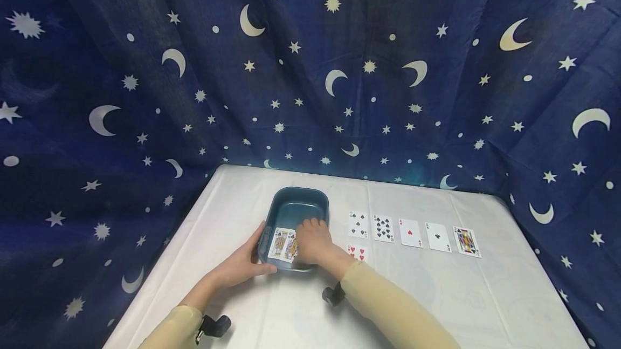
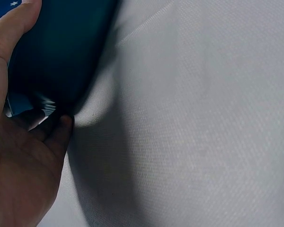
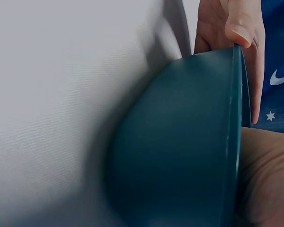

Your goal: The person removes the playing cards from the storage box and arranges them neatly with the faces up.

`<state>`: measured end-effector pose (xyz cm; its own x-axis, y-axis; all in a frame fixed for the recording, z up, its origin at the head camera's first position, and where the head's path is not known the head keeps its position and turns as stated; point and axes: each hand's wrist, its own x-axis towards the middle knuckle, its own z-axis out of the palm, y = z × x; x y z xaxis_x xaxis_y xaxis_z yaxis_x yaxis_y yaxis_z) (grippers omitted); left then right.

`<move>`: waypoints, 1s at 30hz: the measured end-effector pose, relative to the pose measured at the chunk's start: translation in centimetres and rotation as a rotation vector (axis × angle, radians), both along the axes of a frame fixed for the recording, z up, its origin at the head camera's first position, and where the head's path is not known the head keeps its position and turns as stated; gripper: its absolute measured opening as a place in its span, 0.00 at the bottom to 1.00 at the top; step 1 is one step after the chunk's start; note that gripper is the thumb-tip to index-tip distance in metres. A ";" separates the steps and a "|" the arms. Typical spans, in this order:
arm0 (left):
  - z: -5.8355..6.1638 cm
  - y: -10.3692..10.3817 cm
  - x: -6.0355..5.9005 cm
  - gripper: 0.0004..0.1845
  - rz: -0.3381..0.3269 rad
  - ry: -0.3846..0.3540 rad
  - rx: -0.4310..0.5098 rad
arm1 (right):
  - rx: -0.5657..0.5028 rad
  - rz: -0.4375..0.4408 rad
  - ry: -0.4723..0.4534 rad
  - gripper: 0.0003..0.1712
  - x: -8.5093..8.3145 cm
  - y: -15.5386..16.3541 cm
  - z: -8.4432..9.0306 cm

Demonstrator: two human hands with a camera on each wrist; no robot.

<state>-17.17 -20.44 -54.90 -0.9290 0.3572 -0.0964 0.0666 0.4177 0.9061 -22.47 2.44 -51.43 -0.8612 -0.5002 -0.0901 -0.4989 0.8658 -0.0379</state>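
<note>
A dark teal tray sits toward the left of the white table. My left hand grips its near left corner, thumb along the near side and fingers round the left side. In the left wrist view, the left hand has its thumb and fingers against the tray. Two face cards lie face up, side by side, in the near end of the tray. Over their right edge, my right hand reaches in with fingers bent down. I cannot tell whether it holds a card, as its fingertips are hidden.
Right of the tray, several playing cards lie face up in a row, from a spade card to a face card. A hearts card lies below, partly covered by my right forearm. A starry blue cloth hangs behind the table.
</note>
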 end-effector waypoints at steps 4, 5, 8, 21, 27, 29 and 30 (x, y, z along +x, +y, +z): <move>0.1 0.1 0.0 0.64 0.000 -0.003 -0.009 | -0.003 -0.016 -0.011 0.52 -0.2 -0.1 -0.2; 0.1 0.1 0.0 0.65 0.001 -0.006 -0.012 | -0.004 -0.016 -0.010 0.52 -0.2 -0.1 -0.3; 0.1 0.1 0.0 0.65 0.003 -0.004 -0.022 | -0.019 -0.015 -0.008 0.52 -0.4 0.0 -0.6; 0.1 0.2 0.1 0.64 0.013 -0.007 -0.011 | -0.133 0.032 0.015 0.51 -0.5 0.9 -0.2; 0.0 0.1 0.0 0.65 0.010 -0.004 -0.044 | -0.238 0.066 0.032 0.52 -0.4 2.2 2.1; 0.0 0.1 0.0 0.65 0.013 -0.002 -0.048 | -0.266 0.065 0.036 0.53 -0.4 2.8 3.0; 0.0 0.1 0.0 0.66 0.017 -0.008 -0.050 | -0.275 0.062 0.039 0.53 -0.3 3.1 3.4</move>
<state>-17.20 -20.33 -54.94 -0.9341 0.3357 -0.1212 0.0520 0.4638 0.8844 -22.82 5.54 -48.01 -0.8282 -0.5534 0.0887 -0.5566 0.7933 -0.2469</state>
